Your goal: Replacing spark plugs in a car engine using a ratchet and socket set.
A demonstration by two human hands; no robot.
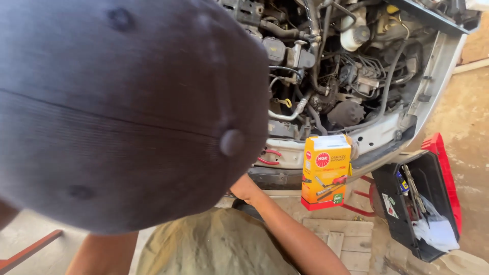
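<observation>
A dark grey cap (117,112) fills the left half of the view and hides much of what lies below it. My right hand (244,189) reaches toward the car's front edge; only its back and wrist show, and the fingers are hidden under the cap. A yellow and red cardboard box (326,173) stands upright on the front bumper (379,135), a little to the right of that hand and apart from it. My left forearm (104,254) shows at the bottom, with its hand hidden behind the cap.
The open engine bay (331,76) holds hoses, wires and a white fluid reservoir (354,35). A black toolbox with a red lid (425,198) stands open on the ground at right, with tools and a white rag inside. Wooden boards (338,237) lie below the bumper.
</observation>
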